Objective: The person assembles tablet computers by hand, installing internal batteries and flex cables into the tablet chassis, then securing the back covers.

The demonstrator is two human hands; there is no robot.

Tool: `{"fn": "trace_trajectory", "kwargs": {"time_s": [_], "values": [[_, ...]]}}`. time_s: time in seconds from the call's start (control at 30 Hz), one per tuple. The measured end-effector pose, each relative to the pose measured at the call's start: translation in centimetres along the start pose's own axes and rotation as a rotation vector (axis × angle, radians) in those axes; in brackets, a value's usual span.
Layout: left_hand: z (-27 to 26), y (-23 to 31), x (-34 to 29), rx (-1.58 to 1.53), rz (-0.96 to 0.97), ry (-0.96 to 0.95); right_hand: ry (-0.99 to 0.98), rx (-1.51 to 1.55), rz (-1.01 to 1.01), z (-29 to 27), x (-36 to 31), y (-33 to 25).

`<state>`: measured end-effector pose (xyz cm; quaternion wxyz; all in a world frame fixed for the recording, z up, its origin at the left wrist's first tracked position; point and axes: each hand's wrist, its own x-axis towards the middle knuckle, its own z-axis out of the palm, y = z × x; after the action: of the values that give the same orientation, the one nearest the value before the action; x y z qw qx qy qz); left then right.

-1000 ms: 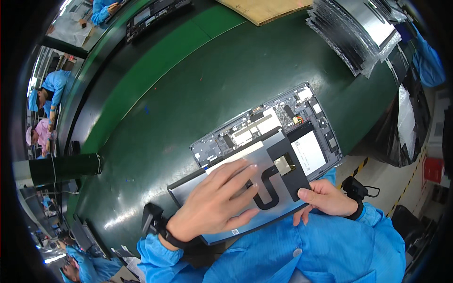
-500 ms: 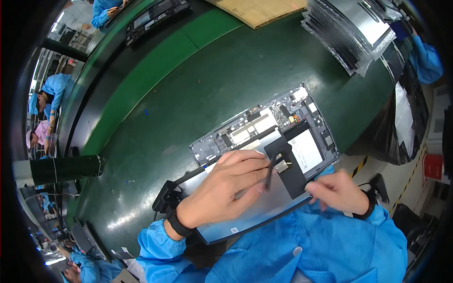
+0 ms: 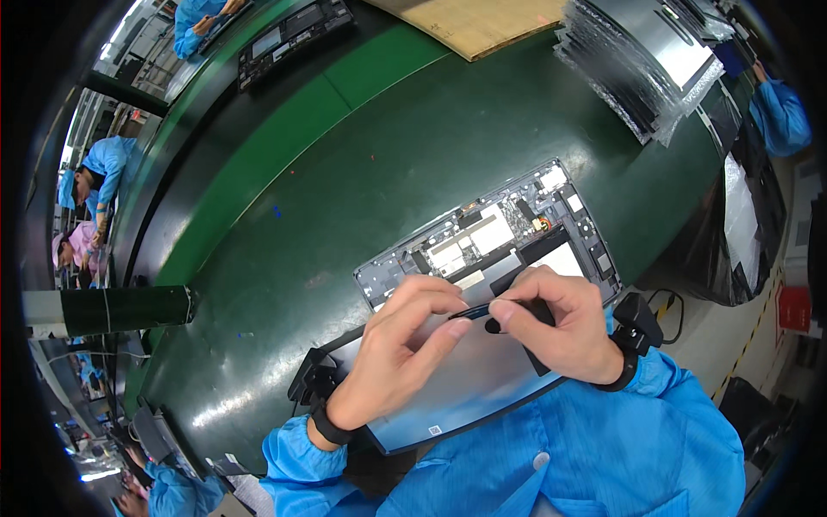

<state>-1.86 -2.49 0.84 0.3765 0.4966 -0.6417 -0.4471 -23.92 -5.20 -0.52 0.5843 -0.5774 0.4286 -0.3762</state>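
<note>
Left hand (image 3: 401,349): fingers pinched on one end of a thin dark strip (image 3: 472,311). Right hand (image 3: 564,323): fingertips closed on the strip's other end. Strip held above an opened flat device (image 3: 495,237) with exposed circuit boards, lying at the near edge of the green table (image 3: 345,172). Stack of wrapped panels (image 3: 646,65): far right corner.

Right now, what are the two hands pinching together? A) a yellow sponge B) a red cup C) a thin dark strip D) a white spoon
C: the fingers of the left hand and the right hand meet on a thin dark strip, held above the grey panel in front of the opened device.
</note>
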Motion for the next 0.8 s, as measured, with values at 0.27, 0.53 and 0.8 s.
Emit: {"fn": "trace_trajectory", "kwargs": {"time_s": [0.27,0.53,0.8], "values": [[-2.3,0.0,2.4,-0.215,-0.22,-0.266,-0.231,-0.032,-0.191,-4.5,3.7,-0.9],[-1.5,0.3,1.8,0.244,-0.047,-0.096,-0.213,-0.64,-0.885,-1.5,4.0,1.2],[-2.0,-1.8,2.4,0.474,0.256,0.038,-0.152,-0.667,-0.671,0.3,2.0,1.0]]}}
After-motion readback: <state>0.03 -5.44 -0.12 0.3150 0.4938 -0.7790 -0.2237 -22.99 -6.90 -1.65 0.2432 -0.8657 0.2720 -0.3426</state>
